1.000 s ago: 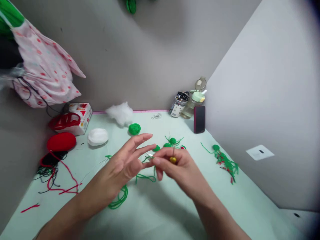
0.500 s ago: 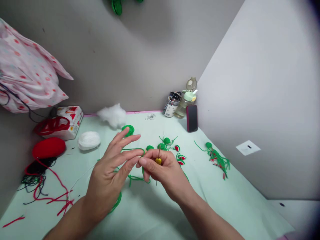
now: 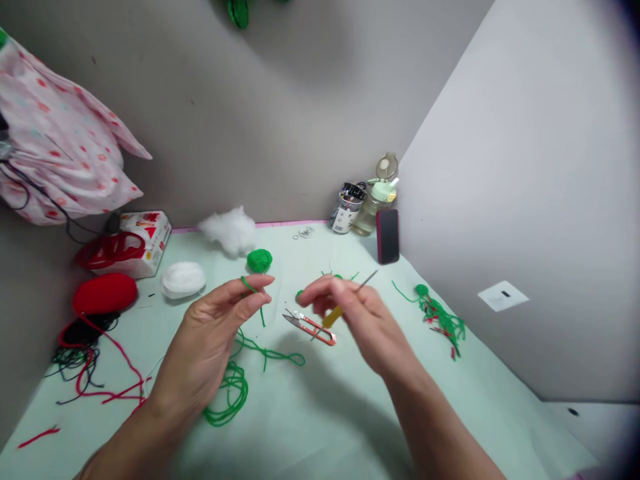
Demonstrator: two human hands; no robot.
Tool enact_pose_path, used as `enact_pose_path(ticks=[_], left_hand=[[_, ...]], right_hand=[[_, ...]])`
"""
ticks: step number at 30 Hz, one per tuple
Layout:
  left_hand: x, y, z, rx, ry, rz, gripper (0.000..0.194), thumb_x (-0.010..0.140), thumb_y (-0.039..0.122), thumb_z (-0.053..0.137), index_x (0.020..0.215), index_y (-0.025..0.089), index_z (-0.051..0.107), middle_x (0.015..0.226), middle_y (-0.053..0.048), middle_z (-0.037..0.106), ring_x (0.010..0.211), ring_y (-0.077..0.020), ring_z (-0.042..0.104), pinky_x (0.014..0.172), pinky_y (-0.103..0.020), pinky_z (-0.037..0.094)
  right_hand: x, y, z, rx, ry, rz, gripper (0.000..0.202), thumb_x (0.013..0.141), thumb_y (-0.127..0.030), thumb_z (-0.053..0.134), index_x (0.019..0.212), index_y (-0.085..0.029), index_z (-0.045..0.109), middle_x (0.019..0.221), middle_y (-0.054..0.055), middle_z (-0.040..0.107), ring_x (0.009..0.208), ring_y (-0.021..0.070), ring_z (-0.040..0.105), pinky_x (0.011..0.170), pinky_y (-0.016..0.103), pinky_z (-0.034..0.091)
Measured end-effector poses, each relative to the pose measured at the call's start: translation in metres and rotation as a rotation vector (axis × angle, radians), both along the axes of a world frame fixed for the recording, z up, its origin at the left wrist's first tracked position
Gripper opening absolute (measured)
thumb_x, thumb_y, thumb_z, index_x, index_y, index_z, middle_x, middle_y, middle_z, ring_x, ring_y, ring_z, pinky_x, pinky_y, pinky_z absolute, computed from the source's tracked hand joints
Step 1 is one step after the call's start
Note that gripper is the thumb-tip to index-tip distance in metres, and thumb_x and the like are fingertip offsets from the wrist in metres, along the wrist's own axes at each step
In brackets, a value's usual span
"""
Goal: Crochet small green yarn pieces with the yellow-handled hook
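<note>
Green yarn [image 3: 249, 285] loops round a finger of my left hand [image 3: 213, 327], whose thumb and fingers pinch it; a short tail hangs below the fingertips. A crochet hook [image 3: 333, 316] with a yellow grip rests in my right hand [image 3: 365, 320], its metal shaft slanting up to the right. My hands are apart. Between them on the table lie orange-handled thread snips [image 3: 313, 327]. Loose green yarn coils [image 3: 227, 400] lie below my left hand, and a small green yarn ball [image 3: 259, 261] sits beyond it. Small green pieces are partly hidden behind my right hand.
At left are a red yarn ball [image 3: 105, 294], a white yarn ball [image 3: 183, 280], dark yarn [image 3: 85, 340] and a tissue-like box [image 3: 155, 243]. White stuffing [image 3: 229, 231], a jar of tools [image 3: 346, 208], a bottle [image 3: 373, 209] and a phone [image 3: 388, 237] stand along the back. Green and red scraps [image 3: 440, 317] lie right.
My hands have moved apart, the right one shifting right with the hook, now tilted. The yarn now wraps my left finger. The snips have come into view between my hands.
</note>
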State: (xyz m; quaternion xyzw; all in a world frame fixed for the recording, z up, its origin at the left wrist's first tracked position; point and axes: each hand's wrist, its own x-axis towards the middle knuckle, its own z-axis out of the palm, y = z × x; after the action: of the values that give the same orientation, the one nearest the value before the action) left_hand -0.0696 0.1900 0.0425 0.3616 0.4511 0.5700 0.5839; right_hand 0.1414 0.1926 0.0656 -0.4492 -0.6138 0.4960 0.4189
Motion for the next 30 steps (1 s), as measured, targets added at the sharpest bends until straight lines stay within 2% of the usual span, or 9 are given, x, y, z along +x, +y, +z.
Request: enact_pose_path(ticks=[4, 7, 13, 16, 18, 20, 24, 28, 30], left_hand=[[-0.002, 0.002, -0.001, 0.088, 0.088, -0.070, 0.021, 0.082, 0.033, 0.089, 0.101, 0.038, 0.087, 0.073, 0.006, 0.068, 0.068, -0.0113, 0.056, 0.065, -0.023, 0.049], [-0.002, 0.003, -0.002, 0.106, 0.084, -0.131, 0.029, 0.085, 0.031, 0.086, 0.113, 0.037, 0.084, 0.075, 0.005, 0.068, 0.065, -0.0107, 0.058, 0.064, -0.024, 0.051], [0.001, 0.002, -0.003, 0.076, 0.012, -0.228, 0.044, 0.085, 0.029, 0.088, 0.128, 0.033, 0.077, 0.078, 0.004, 0.070, 0.070, -0.0125, 0.067, 0.066, -0.024, 0.057], [0.007, -0.001, -0.002, 0.040, -0.004, -0.292, 0.049, 0.084, 0.027, 0.088, 0.131, 0.029, 0.075, 0.074, 0.004, 0.069, 0.066, -0.0122, 0.066, 0.066, -0.025, 0.058], [0.011, -0.003, -0.002, 0.004, -0.023, -0.325, 0.051, 0.080, 0.025, 0.090, 0.130, 0.026, 0.076, 0.072, 0.004, 0.068, 0.066, -0.0133, 0.067, 0.065, -0.026, 0.058], [0.015, -0.005, -0.003, -0.023, -0.055, -0.360, 0.052, 0.078, 0.024, 0.092, 0.127, 0.025, 0.076, 0.072, 0.005, 0.066, 0.066, -0.0139, 0.068, 0.064, -0.026, 0.057], [0.017, -0.005, -0.003, -0.045, -0.085, -0.444, 0.050, 0.077, 0.027, 0.092, 0.124, 0.022, 0.076, 0.077, 0.004, 0.068, 0.064, -0.0116, 0.067, 0.066, -0.026, 0.053], [0.013, -0.003, -0.003, -0.080, -0.018, -0.520, 0.049, 0.074, 0.018, 0.090, 0.121, 0.021, 0.077, 0.074, 0.006, 0.066, 0.062, -0.0111, 0.063, 0.064, -0.026, 0.049], [0.012, -0.002, -0.003, -0.089, 0.018, -0.582, 0.043, 0.075, 0.013, 0.086, 0.117, 0.022, 0.079, 0.071, 0.007, 0.065, 0.062, -0.0108, 0.061, 0.064, -0.026, 0.048]], right_hand=[[0.025, 0.004, 0.011, 0.157, -0.064, -0.271, 0.064, 0.104, -0.068, 0.043, 0.085, -0.023, 0.084, 0.072, 0.005, 0.066, 0.062, 0.0170, 0.048, 0.058, 0.032, 0.040], [0.036, 0.002, 0.017, 0.265, -0.054, -0.364, 0.068, 0.102, -0.073, 0.044, 0.079, -0.023, 0.084, 0.071, 0.008, 0.069, 0.068, 0.0194, 0.054, 0.061, 0.033, 0.044], [0.035, -0.004, 0.024, 0.085, 0.235, -0.161, 0.071, 0.089, -0.085, 0.052, 0.074, -0.022, 0.081, 0.054, 0.004, 0.062, 0.039, 0.0129, 0.046, 0.039, 0.029, 0.036], [0.027, -0.010, 0.025, 0.100, 0.273, -0.038, 0.036, 0.081, -0.060, 0.085, 0.077, -0.024, 0.081, 0.067, 0.005, 0.070, 0.054, 0.0173, 0.061, 0.050, 0.032, 0.050], [0.020, -0.015, 0.024, 0.176, 0.208, 0.006, 0.015, 0.080, -0.038, 0.092, 0.083, -0.027, 0.083, 0.075, 0.004, 0.073, 0.070, 0.0207, 0.068, 0.060, 0.033, 0.055], [0.014, -0.021, 0.023, 0.318, 0.084, 0.004, 0.006, 0.090, -0.027, 0.083, 0.094, -0.030, 0.083, 0.084, 0.005, 0.074, 0.083, 0.0216, 0.069, 0.069, 0.033, 0.056], [0.002, -0.028, 0.020, 0.577, -0.271, 0.081, 0.023, 0.106, -0.022, 0.058, 0.118, -0.028, 0.076, 0.098, 0.007, 0.072, 0.085, 0.0181, 0.066, 0.071, 0.030, 0.053], [-0.004, -0.026, 0.019, 0.724, -0.411, 0.163, 0.024, 0.110, -0.018, 0.046, 0.103, -0.019, 0.068, 0.087, 0.003, 0.068, 0.077, 0.0148, 0.061, 0.070, 0.028, 0.049], [-0.003, -0.023, 0.018, 0.697, -0.382, 0.149, 0.026, 0.111, -0.017, 0.044, 0.095, -0.020, 0.064, 0.082, 0.001, 0.065, 0.074, 0.0128, 0.058, 0.072, 0.027, 0.047]])
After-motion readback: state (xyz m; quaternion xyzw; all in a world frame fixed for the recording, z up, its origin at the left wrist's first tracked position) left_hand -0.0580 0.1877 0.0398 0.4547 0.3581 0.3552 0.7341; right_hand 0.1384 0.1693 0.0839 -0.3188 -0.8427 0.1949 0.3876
